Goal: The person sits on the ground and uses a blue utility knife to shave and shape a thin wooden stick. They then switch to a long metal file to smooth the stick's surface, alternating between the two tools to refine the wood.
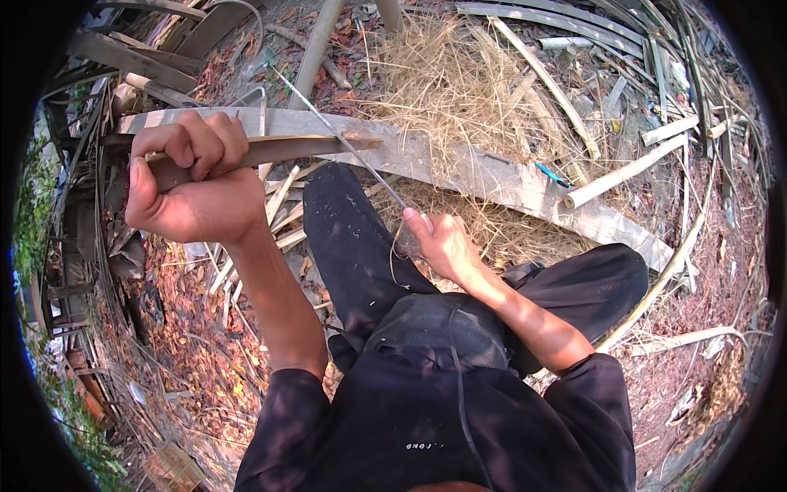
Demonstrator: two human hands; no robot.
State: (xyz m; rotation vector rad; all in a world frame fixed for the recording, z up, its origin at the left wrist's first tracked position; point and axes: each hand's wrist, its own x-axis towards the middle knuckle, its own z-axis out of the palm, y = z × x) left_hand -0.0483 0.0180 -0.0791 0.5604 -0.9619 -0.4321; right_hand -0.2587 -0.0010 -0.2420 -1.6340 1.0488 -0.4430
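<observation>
My left hand (197, 180) is raised at the left, its fingers wrapped round a brown split bamboo strip (287, 148). The strip points right, over a weathered wooden plank (492, 179). My right hand (447, 246) is closed, in front of my lap, on the near end of a long thin blade (379, 178). That blade slants up and left and crosses the strip near its right end. The handle is hidden inside my fingers. A thin curled shaving (393, 256) hangs beside the right hand.
Pale shavings (447, 74) are heaped beyond the plank. A blue pen-like object (553, 175) lies on the plank, near a pale bamboo pole (627, 170). Split strips (283, 195) lie by my left knee. Stacked boards (135, 61) stand at the far left.
</observation>
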